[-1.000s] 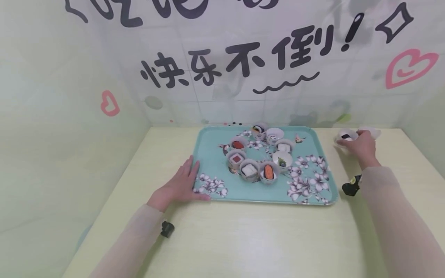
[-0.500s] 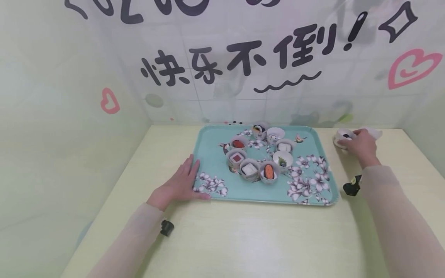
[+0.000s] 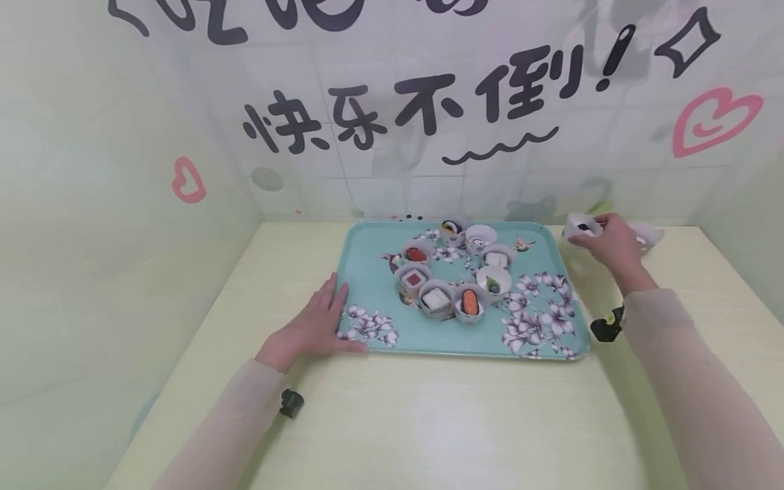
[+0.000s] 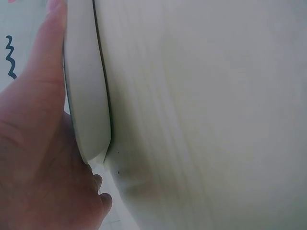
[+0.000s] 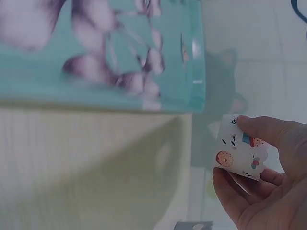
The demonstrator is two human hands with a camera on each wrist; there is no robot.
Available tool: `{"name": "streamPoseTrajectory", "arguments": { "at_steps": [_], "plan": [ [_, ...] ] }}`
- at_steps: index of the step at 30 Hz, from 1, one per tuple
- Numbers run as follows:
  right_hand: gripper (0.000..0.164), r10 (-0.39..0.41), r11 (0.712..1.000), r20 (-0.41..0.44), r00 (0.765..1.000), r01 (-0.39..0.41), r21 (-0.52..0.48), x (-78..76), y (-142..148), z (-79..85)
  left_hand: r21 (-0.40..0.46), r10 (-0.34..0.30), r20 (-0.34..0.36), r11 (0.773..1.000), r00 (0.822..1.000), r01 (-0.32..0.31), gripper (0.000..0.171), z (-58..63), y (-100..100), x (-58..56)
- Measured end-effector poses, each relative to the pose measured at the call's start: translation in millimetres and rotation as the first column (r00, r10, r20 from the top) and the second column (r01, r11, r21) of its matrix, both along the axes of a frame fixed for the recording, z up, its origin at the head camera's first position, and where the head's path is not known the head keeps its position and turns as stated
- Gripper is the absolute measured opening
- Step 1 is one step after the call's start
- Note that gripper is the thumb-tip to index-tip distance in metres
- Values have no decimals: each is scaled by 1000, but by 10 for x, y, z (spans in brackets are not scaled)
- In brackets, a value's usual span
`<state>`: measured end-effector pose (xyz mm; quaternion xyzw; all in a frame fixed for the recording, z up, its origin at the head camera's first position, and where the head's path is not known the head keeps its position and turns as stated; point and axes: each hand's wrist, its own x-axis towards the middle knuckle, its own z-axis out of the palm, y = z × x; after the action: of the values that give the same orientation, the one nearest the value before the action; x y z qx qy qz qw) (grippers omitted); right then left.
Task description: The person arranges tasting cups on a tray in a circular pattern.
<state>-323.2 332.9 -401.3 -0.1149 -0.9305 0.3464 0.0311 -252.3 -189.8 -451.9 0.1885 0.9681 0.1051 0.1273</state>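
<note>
My left hand (image 3: 309, 323) rests at the near left corner of a turquoise flowered tray (image 3: 370, 248), its fingers straight along the left side and the thumb along the front edge. In the left wrist view that hand (image 4: 36, 139) lies against the tray's pale side (image 4: 86, 86). Beyond the tray's far right corner, my right hand (image 3: 617, 250) pinches a white paper baking cup (image 3: 577, 224) with a dark piece inside. The right wrist view shows thumb and fingers on the cup's printed wall (image 5: 240, 148), held above the table.
Several paper cups with small sushi-like pieces form a ring on the tray, among them one with an orange piece (image 3: 470, 301) and one with a red piece (image 3: 416, 254). Another pale cup (image 3: 650, 235) stands behind my right hand. A printed wall (image 3: 398, 156) closes the back.
My right hand has lifted the cup off the table and moved it left toward the tray; the cup behind shows more. My left hand has stayed at the tray's corner.
</note>
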Motion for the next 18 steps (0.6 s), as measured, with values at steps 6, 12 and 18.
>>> {"name": "streamPoseTrajectory", "arguments": {
  "at_steps": [6,12,18],
  "plan": [
    [80,37,999,-6,999,-37,-12,-28,-186,95,10,-1,-1,1000,1000,1,132,-15,-6,0],
    [78,92,995,-35,995,-93,-45,-22,-389,192,6,-2,-3,1000,1000,2,132,-19,-6,0],
    [71,149,988,-78,986,-152,-27,-24,-602,272,0,7,-4,1000,1000,-7,132,-17,-5,-1]
  ]
}}
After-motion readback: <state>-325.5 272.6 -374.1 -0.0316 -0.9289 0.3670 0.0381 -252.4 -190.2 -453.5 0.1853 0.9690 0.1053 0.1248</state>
